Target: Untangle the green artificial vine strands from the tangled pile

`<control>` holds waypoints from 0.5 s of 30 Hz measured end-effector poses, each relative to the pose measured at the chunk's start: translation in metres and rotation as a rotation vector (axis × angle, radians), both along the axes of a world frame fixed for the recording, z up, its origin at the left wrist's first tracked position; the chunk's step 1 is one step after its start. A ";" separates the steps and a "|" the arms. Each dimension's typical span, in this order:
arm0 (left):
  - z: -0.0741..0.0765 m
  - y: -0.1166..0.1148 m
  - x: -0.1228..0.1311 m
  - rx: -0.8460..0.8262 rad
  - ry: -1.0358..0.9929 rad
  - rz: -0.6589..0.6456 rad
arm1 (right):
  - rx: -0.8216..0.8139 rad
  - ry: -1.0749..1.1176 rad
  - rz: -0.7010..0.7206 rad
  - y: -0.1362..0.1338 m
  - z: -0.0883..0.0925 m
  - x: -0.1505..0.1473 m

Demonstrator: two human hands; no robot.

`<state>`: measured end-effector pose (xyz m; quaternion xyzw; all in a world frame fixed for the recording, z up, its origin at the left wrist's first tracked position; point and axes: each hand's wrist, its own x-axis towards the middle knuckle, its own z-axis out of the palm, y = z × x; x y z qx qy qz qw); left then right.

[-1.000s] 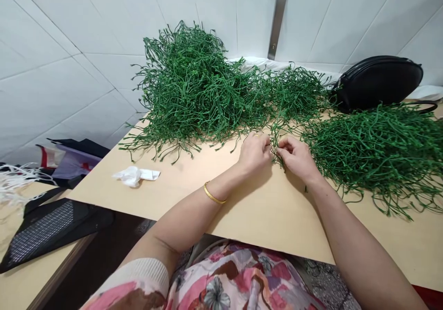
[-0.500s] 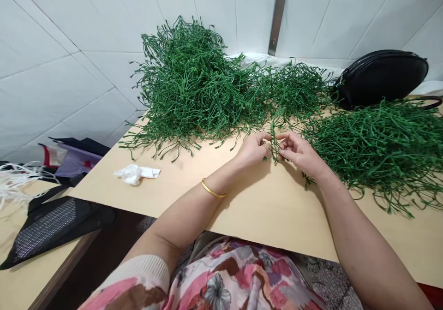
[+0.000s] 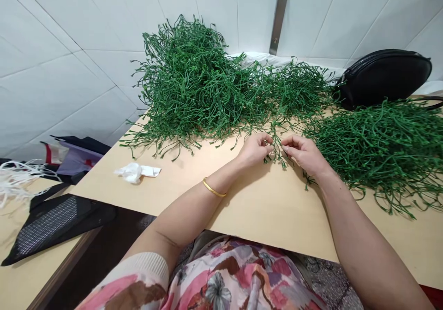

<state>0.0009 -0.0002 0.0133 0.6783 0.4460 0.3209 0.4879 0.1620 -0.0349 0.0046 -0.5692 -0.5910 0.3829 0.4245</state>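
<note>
Between my two hands is a small sprig of thin green artificial stems (image 3: 276, 140) with knobby tips, hanging down over the table. My left hand (image 3: 258, 149), with a gold bangle (image 3: 213, 188) on its wrist, pinches the sprig from the left side. On the right, my right hand (image 3: 302, 153) has thumb and forefinger closed on the sprig's strands. Loose stem ends (image 3: 307, 180) show below my right wrist. A tall heap of the same green stems (image 3: 194, 79) lies behind my hands, and another pile (image 3: 384, 148) spreads to the right of them.
A black zippered bag (image 3: 386, 77) stands at the back right by the tiled wall (image 3: 104, 14). Crumpled white tissue (image 3: 133, 172) lies on the wooden table (image 3: 166, 194) at left. Farther left are a black mesh bag (image 3: 51, 224) and white cords (image 3: 20, 181).
My hands have moved slightly apart, the right one shifting right and the strands between them spreading. The view has shifted a little.
</note>
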 end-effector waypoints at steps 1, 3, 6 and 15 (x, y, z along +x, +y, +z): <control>0.002 0.000 0.000 -0.022 0.002 -0.002 | 0.019 -0.031 -0.007 0.000 -0.001 0.000; 0.007 -0.001 -0.001 -0.107 -0.034 -0.007 | 0.069 -0.132 -0.024 0.000 -0.004 -0.001; 0.011 0.001 -0.002 -0.305 -0.108 -0.011 | 0.194 -0.333 -0.050 -0.001 -0.008 -0.003; 0.004 0.006 -0.002 -0.578 -0.300 -0.058 | 0.491 -0.526 -0.036 -0.004 -0.004 -0.006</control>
